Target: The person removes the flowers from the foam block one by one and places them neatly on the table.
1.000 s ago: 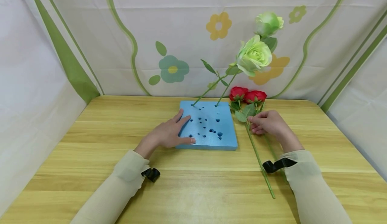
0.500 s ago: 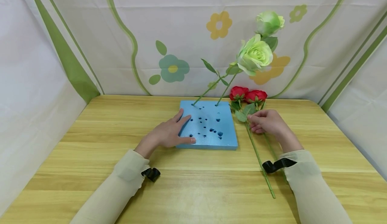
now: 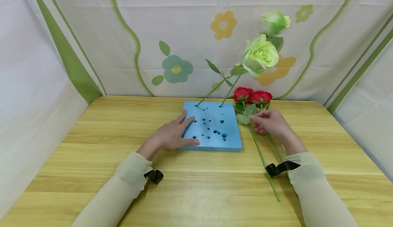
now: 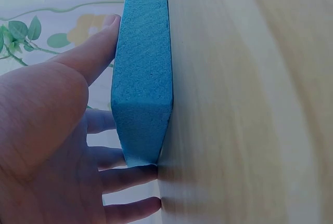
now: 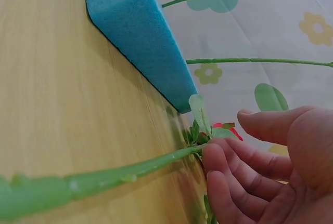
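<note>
My left hand (image 3: 170, 134) rests with spread fingers on the left side of a blue foam block (image 3: 231, 143) pitted with holes. In the left wrist view its thumb (image 4: 99, 47) lies along the block's edge. Two artificial red roses (image 3: 260, 97) lie on the table right of the block, their stems (image 3: 264, 165) running toward the front. My right hand (image 3: 271, 122) is at the leaves (image 3: 244, 119) of the left red rose. In the right wrist view its loosely bent fingers (image 5: 216, 154) touch the stem just below the leaves, while the thumb (image 5: 255, 120) stands apart.
Two pale green roses (image 3: 261, 55) stand in the block's back holes, leaning right. Behind the wooden table (image 3: 199, 193) hangs a white cloth (image 3: 190, 22) with printed flowers. Cloth walls also flank both sides. Black straps (image 3: 155, 176) sit at both wrists.
My right fingertips have shifted slightly left and away from me, and the rose leaves beside them have moved slightly left. My left hand stays on the block.
</note>
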Tool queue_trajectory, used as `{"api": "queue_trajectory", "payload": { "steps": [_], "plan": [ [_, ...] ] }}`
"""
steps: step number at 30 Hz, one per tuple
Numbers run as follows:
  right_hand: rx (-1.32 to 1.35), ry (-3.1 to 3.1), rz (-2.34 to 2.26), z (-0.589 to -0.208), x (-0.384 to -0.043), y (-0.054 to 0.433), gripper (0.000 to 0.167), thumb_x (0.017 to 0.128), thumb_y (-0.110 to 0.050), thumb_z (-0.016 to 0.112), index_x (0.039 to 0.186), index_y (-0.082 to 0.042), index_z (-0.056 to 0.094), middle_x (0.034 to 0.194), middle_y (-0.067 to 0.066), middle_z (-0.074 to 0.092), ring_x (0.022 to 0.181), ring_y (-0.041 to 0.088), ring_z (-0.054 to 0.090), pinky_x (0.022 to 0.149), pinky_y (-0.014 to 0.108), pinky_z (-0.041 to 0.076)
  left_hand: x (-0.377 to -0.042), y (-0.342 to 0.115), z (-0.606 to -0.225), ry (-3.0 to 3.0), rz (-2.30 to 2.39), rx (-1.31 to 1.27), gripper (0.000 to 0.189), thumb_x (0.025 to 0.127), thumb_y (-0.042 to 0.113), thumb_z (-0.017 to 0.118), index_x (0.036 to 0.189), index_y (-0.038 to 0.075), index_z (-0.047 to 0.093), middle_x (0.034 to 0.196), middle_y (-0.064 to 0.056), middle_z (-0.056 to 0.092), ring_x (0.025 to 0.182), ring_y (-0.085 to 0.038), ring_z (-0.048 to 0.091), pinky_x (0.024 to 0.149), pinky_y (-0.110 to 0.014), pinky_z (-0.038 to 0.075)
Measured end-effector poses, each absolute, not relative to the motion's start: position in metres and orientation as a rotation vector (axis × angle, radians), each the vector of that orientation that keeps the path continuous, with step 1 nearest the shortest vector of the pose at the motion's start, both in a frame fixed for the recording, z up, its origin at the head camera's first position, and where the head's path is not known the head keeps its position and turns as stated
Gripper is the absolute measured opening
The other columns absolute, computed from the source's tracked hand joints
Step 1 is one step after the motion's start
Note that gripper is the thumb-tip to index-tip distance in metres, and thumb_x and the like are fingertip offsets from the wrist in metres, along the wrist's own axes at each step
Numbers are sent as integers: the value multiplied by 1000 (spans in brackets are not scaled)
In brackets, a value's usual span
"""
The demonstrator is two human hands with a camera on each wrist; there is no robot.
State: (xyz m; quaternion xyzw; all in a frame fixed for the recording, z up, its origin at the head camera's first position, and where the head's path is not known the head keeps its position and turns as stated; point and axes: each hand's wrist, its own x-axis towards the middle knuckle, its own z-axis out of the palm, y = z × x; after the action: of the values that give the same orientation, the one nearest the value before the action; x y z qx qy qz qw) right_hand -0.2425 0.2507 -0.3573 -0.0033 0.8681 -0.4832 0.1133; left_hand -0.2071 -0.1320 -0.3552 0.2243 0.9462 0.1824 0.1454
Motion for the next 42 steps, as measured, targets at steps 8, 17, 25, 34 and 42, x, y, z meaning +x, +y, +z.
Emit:
{"api": "queue_trajectory", "payload": {
  "steps": [8,17,25,34,42],
  "plan": [
    [-43,2555,-1447,-352,-239,246,50,107,-40,65,130,5,66,98,6,75,82,15,73,78,32,64,-208,-132,-356,2725,526,646,99,98,68,63,172,19,18,180,-15,-3,160,-44,31,121,-60,41],
    [-149,2517,-1553,-343,-234,230,49,105,-35,68,130,7,64,96,-1,79,85,16,76,82,32,65,-208,-132,-357,2731,522,650,99,99,68,62,172,18,19,180,-15,-2,160,-44,32,121,-59,41],
    [-263,2483,-1650,-335,-226,213,41,106,-32,68,130,1,66,104,-4,80,87,19,77,83,32,64,-209,-132,-358,2732,521,654,99,99,67,62,172,17,18,180,-16,-2,160,-44,31,121,-59,41],
    [-346,2453,-1732,-331,-221,199,43,105,-34,70,138,-7,64,124,-1,78,95,13,78,84,31,62,-208,-131,-356,2733,518,653,99,99,66,63,172,17,18,180,-16,-2,159,-45,32,120,-60,42],
    [-423,2416,-1879,-328,-217,188,39,104,-26,71,140,-14,64,131,2,75,101,15,76,83,31,62,-208,-132,-355,2731,520,656,99,99,67,63,172,17,18,180,-16,-3,160,-46,31,121,-60,41]
  ]
}}
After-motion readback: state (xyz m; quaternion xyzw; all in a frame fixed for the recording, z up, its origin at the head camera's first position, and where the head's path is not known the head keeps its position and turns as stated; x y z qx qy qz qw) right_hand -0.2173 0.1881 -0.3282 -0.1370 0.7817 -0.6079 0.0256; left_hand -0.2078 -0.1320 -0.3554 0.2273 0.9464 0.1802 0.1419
